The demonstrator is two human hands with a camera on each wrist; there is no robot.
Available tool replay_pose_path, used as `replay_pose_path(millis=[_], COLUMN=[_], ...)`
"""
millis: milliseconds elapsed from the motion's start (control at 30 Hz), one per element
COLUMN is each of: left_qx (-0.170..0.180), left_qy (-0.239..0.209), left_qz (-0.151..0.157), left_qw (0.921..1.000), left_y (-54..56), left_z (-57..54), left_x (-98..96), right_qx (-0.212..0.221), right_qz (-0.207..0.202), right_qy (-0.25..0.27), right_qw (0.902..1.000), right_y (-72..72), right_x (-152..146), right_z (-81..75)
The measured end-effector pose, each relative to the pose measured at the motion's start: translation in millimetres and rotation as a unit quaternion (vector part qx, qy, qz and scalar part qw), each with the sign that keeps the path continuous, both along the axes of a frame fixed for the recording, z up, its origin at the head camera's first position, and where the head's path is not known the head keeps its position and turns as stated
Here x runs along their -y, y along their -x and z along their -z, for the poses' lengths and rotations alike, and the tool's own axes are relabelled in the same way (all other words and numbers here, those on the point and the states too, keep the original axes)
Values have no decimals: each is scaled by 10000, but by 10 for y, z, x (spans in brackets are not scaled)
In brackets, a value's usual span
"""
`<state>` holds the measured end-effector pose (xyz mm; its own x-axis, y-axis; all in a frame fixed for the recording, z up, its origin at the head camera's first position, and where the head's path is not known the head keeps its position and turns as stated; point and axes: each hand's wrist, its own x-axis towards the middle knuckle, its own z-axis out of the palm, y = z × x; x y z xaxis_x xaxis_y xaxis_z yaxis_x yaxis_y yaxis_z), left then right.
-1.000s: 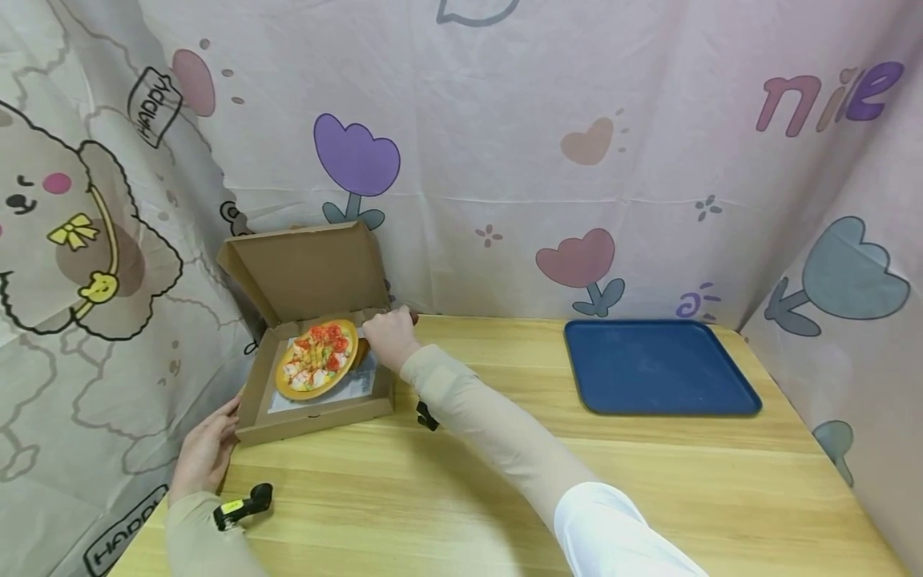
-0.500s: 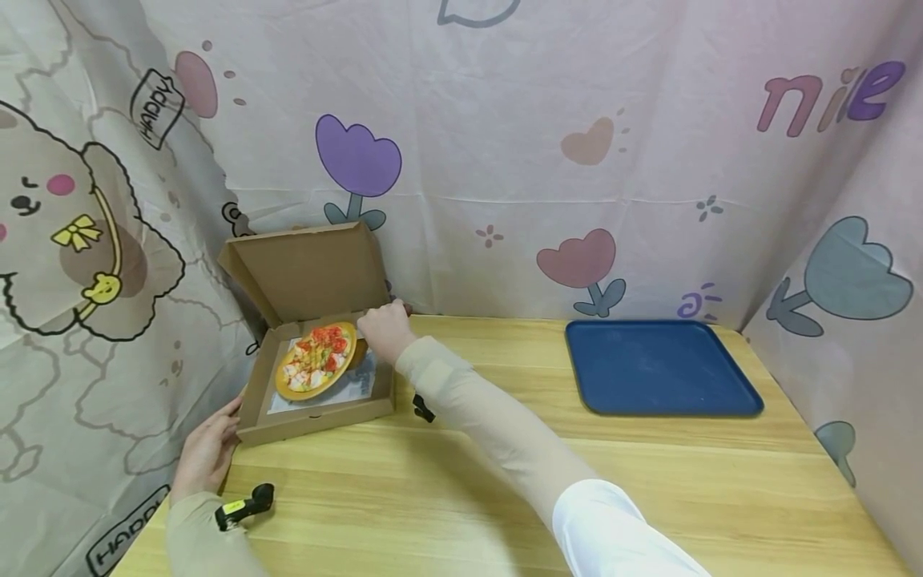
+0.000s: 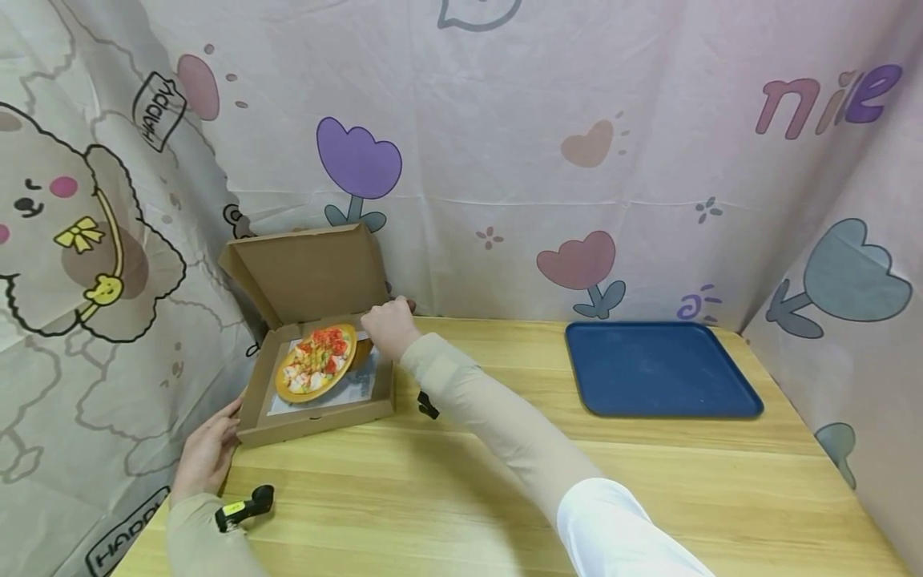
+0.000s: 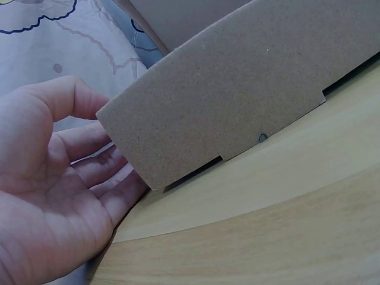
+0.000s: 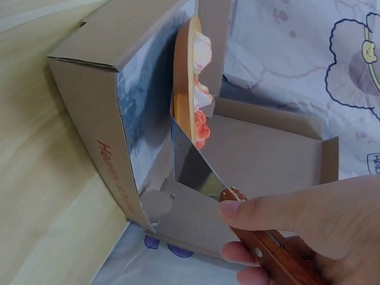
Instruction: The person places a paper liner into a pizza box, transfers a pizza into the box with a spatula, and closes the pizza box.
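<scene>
My right hand (image 3: 392,328) grips the wooden handle of a spatula (image 5: 261,240) with a wide metal blade. In the right wrist view, the blade reaches under the edge of a round pizza (image 3: 317,365) with red and white toppings. Seen edge-on there, the pizza stands above the paper-lined floor of the cardboard pizza box (image 3: 317,417); from the head it looks tilted. Beside the box's front left corner is my left hand (image 3: 205,453). Its fingers (image 4: 98,166) rest loosely against the side wall, with one digit at the top corner.
The box lid (image 3: 310,272) stands raised at the back, near the patterned cloth (image 3: 476,144). A blue rectangular tray (image 3: 663,369) lies at the right of the wooden table (image 3: 461,481). Printed cloth also hangs along both sides.
The right hand shifts only slightly at the box's right side, still gripping the spatula. Pizza, box and left hand keep practically the same places.
</scene>
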<state>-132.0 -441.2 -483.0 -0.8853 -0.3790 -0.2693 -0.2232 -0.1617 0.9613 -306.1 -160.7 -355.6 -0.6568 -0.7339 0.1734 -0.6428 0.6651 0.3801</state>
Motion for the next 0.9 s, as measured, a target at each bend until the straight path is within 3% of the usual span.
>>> replay_pose_path(millis=[333,900], left_qx=[-199,-148], left_qy=[-79,-23], left_qz=[39,-13], left_qw=[9998,9999], left_y=[-15,-27], left_z=[32,27], left_x=[28,13], right_qx=[-44,16], right_qz=[-46,70], right_qy=[188,124], right_qw=[9998,9999], right_y=[19,72], right_x=[-98,-284], right_z=[34,14])
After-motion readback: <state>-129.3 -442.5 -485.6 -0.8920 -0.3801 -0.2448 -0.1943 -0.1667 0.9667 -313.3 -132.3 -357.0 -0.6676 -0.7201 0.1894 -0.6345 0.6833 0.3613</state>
